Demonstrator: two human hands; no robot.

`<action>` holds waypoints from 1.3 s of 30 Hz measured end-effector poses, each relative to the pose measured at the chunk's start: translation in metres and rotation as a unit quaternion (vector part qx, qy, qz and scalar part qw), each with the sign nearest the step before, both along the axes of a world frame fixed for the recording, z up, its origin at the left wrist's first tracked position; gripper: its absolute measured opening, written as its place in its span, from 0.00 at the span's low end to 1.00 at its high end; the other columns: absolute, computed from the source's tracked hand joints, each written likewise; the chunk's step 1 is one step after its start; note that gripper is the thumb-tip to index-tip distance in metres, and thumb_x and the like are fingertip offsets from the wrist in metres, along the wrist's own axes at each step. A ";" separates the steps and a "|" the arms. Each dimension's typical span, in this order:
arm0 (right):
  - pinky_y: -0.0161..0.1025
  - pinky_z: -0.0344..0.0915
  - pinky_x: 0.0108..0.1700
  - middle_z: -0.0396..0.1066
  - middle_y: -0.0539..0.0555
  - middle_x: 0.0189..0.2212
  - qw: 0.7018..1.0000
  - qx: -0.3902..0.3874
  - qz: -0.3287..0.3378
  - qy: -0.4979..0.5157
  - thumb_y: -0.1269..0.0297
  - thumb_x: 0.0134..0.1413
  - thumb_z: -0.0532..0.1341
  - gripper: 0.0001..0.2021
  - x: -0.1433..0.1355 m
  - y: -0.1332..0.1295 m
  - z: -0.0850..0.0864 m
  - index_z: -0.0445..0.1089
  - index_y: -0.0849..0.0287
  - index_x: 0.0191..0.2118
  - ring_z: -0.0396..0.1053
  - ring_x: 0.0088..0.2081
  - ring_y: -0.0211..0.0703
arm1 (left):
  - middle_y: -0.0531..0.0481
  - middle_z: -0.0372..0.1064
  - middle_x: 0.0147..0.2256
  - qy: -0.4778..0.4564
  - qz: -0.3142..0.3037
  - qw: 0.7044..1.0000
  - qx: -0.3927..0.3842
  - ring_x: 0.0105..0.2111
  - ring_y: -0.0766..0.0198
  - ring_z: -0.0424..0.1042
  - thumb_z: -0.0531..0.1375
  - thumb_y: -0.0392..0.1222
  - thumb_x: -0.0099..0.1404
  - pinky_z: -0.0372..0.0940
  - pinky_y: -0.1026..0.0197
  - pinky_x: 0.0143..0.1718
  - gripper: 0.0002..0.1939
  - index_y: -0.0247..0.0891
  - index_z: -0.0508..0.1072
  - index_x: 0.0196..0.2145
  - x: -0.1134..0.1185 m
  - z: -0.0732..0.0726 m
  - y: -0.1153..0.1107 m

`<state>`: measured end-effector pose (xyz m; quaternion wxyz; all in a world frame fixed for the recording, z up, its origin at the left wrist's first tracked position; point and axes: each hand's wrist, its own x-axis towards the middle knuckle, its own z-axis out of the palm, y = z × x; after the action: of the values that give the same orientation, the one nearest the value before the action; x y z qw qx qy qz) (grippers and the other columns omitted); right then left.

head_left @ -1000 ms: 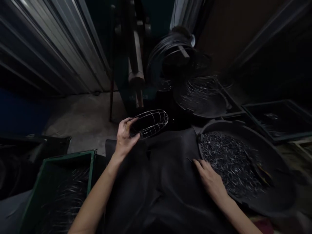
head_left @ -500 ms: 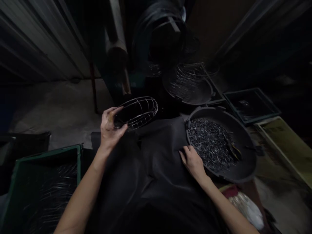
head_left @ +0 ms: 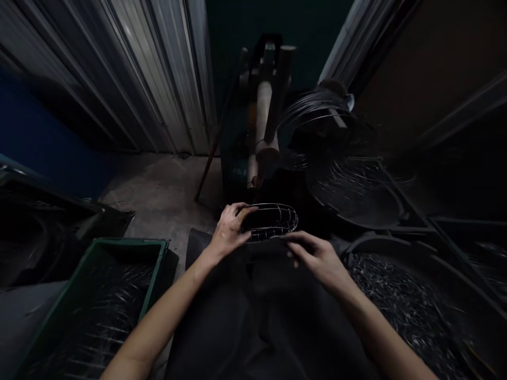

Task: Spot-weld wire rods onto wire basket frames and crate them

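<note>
My left hand (head_left: 230, 228) is closed round the left side of a round wire cage (head_left: 279, 208), with its fingers on the top ring and its thumb near the lower ring. The cage is held on its side above the dark apron (head_left: 253, 306) on my lap. My right hand (head_left: 317, 258) is at the cage's lower right edge. Its thumb and index finger are pinched close to the wire, and what they hold is too small and dark to make out.
On the right stands a wide black pan (head_left: 380, 240) of small metal pieces. Behind it is another pan (head_left: 356, 211) with loose wires. A green crate (head_left: 99, 241) holding wire parts sits at the left. Ahead are a machine (head_left: 263, 121) and a wire coil (head_left: 317, 103).
My right hand has moved from beside the pan to the cage's edge. The camera view has turned, shifting the surroundings across the picture. The left hand keeps its hold on the cage.
</note>
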<state>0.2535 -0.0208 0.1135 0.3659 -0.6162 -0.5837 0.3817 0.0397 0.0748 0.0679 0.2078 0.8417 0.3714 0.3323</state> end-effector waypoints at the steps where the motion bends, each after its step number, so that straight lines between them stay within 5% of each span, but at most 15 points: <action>1: 0.37 0.69 0.30 0.75 0.53 0.30 0.999 0.026 0.022 -0.019 0.56 0.56 0.57 0.14 -0.005 0.014 0.003 0.74 0.58 0.39 0.72 0.28 0.41 | 0.44 0.61 0.51 0.008 -0.007 1.000 0.000 0.53 0.53 0.62 0.61 0.29 0.53 0.61 0.46 0.55 0.31 0.44 0.64 0.54 0.000 0.001 0.000; 4: 0.39 0.70 0.39 0.76 0.54 0.42 0.967 0.151 0.061 -0.195 0.61 0.57 0.58 0.14 -0.015 0.041 0.000 0.73 0.57 0.46 0.74 0.40 0.46 | 0.44 0.60 0.51 0.018 -0.021 1.000 0.000 0.53 0.52 0.62 0.61 0.30 0.53 0.61 0.46 0.55 0.31 0.45 0.63 0.55 -0.003 0.005 0.001; 8: 0.37 0.65 0.27 0.72 0.54 0.48 0.841 0.263 0.115 -0.458 0.63 0.56 0.61 0.21 -0.017 0.051 -0.011 0.68 0.59 0.55 0.74 0.30 0.43 | 0.45 0.61 0.50 -0.003 -0.015 1.000 -0.018 0.52 0.53 0.63 0.61 0.29 0.52 0.62 0.48 0.55 0.31 0.44 0.64 0.54 -0.008 0.009 0.003; 11: 0.36 0.62 0.26 0.75 0.51 0.45 0.783 0.370 0.118 -0.487 0.68 0.58 0.59 0.15 -0.015 0.053 -0.016 0.71 0.59 0.51 0.71 0.24 0.37 | 0.46 0.62 0.50 -0.022 -0.008 0.999 -0.041 0.52 0.54 0.64 0.62 0.29 0.52 0.64 0.50 0.53 0.31 0.45 0.64 0.53 -0.010 0.012 0.005; 15: 0.34 0.58 0.27 0.75 0.50 0.45 0.742 0.463 0.125 -0.468 0.73 0.59 0.58 0.13 -0.013 0.060 -0.019 0.73 0.59 0.48 0.69 0.24 0.31 | 0.46 0.62 0.49 -0.051 -0.008 0.997 -0.051 0.51 0.55 0.65 0.62 0.29 0.52 0.66 0.52 0.52 0.31 0.44 0.64 0.53 -0.011 0.013 0.009; 22: 0.34 0.57 0.29 0.73 0.52 0.47 0.716 0.499 0.128 -0.471 0.76 0.58 0.57 0.15 -0.007 0.073 -0.021 0.72 0.57 0.49 0.67 0.24 0.29 | 0.46 0.62 0.48 -0.061 -0.021 0.998 -0.023 0.50 0.57 0.66 0.63 0.31 0.54 0.66 0.54 0.51 0.29 0.42 0.64 0.53 -0.014 0.009 0.025; 39: 0.34 0.55 0.29 0.76 0.51 0.42 0.709 0.522 0.128 -0.457 0.70 0.61 0.59 0.08 -0.008 0.097 -0.024 0.74 0.57 0.43 0.67 0.23 0.28 | 0.45 0.60 0.48 -0.037 -0.009 0.999 0.011 0.51 0.55 0.65 0.63 0.32 0.53 0.65 0.50 0.52 0.30 0.44 0.63 0.54 -0.016 0.000 0.045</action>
<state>0.2459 0.0763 0.0891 0.2657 -0.3453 -0.8591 -0.2688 0.0234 0.1201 0.0680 0.2151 0.8345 0.3517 0.3656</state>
